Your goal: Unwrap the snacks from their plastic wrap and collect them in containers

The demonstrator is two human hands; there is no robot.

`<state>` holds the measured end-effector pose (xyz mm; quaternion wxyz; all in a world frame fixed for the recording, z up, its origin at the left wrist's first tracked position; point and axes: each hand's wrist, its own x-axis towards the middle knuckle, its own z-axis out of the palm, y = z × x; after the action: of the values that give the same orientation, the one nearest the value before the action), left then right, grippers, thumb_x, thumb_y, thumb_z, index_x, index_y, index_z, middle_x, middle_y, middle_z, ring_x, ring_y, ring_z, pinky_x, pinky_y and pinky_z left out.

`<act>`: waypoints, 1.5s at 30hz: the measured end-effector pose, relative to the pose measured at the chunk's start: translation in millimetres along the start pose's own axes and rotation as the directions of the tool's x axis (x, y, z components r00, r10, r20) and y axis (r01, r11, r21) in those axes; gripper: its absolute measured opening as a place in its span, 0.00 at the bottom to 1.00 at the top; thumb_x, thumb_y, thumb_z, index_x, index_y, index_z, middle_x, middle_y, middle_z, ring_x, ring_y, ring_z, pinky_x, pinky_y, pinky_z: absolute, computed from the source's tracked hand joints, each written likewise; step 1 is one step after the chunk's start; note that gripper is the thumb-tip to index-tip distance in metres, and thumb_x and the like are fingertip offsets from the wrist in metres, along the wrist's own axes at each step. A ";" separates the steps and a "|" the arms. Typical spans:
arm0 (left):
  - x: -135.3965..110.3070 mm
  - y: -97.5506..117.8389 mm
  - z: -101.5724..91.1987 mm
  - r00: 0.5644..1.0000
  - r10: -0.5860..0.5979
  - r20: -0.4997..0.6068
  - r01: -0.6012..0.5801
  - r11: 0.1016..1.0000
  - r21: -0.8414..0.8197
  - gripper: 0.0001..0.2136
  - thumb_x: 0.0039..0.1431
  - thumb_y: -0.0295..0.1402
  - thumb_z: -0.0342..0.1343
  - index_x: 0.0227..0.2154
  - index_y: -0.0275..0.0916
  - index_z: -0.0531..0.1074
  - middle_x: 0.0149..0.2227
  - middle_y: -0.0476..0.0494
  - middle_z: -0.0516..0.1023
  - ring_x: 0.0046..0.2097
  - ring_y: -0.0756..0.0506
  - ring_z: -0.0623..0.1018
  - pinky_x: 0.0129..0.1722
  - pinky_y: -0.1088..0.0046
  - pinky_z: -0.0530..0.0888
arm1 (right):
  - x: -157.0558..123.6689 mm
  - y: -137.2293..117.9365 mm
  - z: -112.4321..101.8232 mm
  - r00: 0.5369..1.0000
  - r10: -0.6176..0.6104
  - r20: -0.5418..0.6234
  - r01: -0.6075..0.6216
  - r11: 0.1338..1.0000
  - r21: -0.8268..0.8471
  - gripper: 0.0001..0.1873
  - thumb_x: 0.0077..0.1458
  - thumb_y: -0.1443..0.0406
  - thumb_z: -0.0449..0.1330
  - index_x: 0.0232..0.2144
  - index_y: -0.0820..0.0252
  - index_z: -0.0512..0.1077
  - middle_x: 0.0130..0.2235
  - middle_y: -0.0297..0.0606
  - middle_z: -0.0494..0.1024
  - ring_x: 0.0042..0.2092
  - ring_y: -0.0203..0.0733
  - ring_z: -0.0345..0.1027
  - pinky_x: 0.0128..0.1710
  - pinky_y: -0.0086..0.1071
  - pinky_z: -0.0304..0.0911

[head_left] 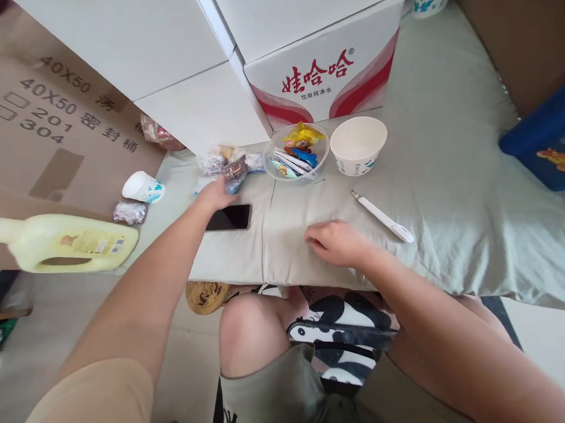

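Left hand (218, 196): centre-left of frame, reached forward onto pile of wrapped sweets (228, 168), fingertips touching a blue packet. Grip state hidden behind back of hand (cannot tell). Black phone (229, 218) just beside the wrist, flat on grey-green sheet (456, 184).

Right hand (337, 242): centre of frame, palm down on the sheet, grip drawn together with fingers curled under (nothing visible inside).

Clear bowl (296, 153) of packets above centre, paper bowl (358, 144) just right of it. Slim white tool (382, 216) near right hand, not touching. Yellow bottle (65, 244) on its side at left edge.
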<state>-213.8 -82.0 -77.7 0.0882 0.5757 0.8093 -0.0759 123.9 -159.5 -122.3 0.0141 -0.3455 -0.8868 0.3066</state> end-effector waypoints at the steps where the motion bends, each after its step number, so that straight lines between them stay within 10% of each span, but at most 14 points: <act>1: 0.0 -1.6 0.8 1.000 -0.013 -0.002 0.013 1.000 0.022 0.31 0.50 0.40 0.64 0.58 0.38 0.69 0.51 0.26 0.80 0.54 0.26 0.79 0.51 0.52 0.74 | -0.2 0.3 0.5 1.000 0.003 0.000 -0.003 1.000 0.002 0.18 0.64 0.68 0.51 0.50 0.58 0.76 0.53 0.41 0.81 0.52 0.48 0.77 0.52 0.37 0.64; 8: -13.6 -14.2 -43.7 0.976 -0.055 -0.210 0.062 0.998 0.026 0.14 0.57 0.35 0.58 0.46 0.41 0.74 0.45 0.38 0.81 0.54 0.33 0.78 0.55 0.57 0.72 | 2.2 1.5 -2.2 1.000 0.001 0.026 -0.001 1.000 0.005 0.18 0.64 0.68 0.50 0.50 0.58 0.76 0.53 0.41 0.82 0.51 0.48 0.76 0.50 0.37 0.65; 13: -26.7 -24.8 -48.1 0.858 -0.087 -0.506 -0.026 0.977 -0.211 0.17 0.52 0.28 0.59 0.46 0.41 0.72 0.49 0.38 0.78 0.54 0.35 0.77 0.61 0.54 0.69 | -3.1 4.5 -0.5 0.999 -0.043 0.002 0.043 0.998 0.041 0.18 0.63 0.69 0.50 0.49 0.61 0.77 0.52 0.44 0.82 0.51 0.47 0.76 0.51 0.36 0.64; 26: -43.3 2.7 -7.3 0.986 -0.095 -0.138 0.029 0.910 -0.413 0.20 0.48 0.31 0.65 0.45 0.38 0.70 0.33 0.48 0.79 0.36 0.46 0.78 0.41 0.68 0.77 | -11.8 8.8 4.2 0.998 -0.044 -0.038 0.046 0.998 0.042 0.19 0.63 0.69 0.51 0.49 0.61 0.77 0.52 0.43 0.82 0.51 0.47 0.75 0.52 0.37 0.63; 32: -40.4 13.6 -16.4 0.982 0.040 -0.183 -0.073 0.982 -0.175 0.22 0.49 0.33 0.65 0.50 0.41 0.73 0.39 0.42 0.81 0.43 0.37 0.81 0.47 0.63 0.76 | -9.7 9.8 2.3 0.999 -0.045 -0.022 0.046 0.998 0.044 0.19 0.63 0.69 0.50 0.50 0.60 0.77 0.53 0.44 0.81 0.52 0.47 0.75 0.53 0.36 0.62; 38: -83.2 44.8 -35.1 0.787 0.248 -0.565 -0.429 0.878 -0.212 0.14 0.52 0.24 0.56 0.42 0.42 0.75 0.51 0.42 0.79 0.55 0.38 0.78 0.59 0.59 0.72 | -7.6 8.3 0.1 0.999 -0.028 -0.035 0.031 0.996 0.088 0.20 0.63 0.69 0.51 0.51 0.60 0.76 0.52 0.46 0.81 0.51 0.48 0.75 0.51 0.36 0.64; 42: -118.8 81.2 1.0 0.606 0.280 -0.744 -0.692 0.648 -0.319 0.05 0.52 0.27 0.60 0.31 0.43 0.73 0.54 0.43 0.74 0.59 0.40 0.75 0.62 0.59 0.70 | -3.9 8.9 -1.8 0.973 0.116 -0.200 -0.061 0.963 0.263 0.21 0.63 0.69 0.50 0.54 0.62 0.74 0.53 0.47 0.80 0.48 0.46 0.76 0.49 0.35 0.65; 45: -125.4 104.7 51.2 0.675 0.154 -0.722 -0.679 0.513 -0.525 0.05 0.52 0.27 0.60 0.29 0.43 0.70 0.55 0.42 0.72 0.60 0.39 0.74 0.59 0.59 0.73 | -2.8 13.3 -4.5 0.906 0.282 -0.317 -0.101 0.870 0.483 0.22 0.61 0.69 0.48 0.54 0.62 0.73 0.51 0.44 0.81 0.49 0.46 0.75 0.52 0.35 0.66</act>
<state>-71.6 -174.6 -100.8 0.0820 0.6615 0.5692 0.4814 135.2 -151.2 -125.5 0.2339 -0.4727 -0.7309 0.4331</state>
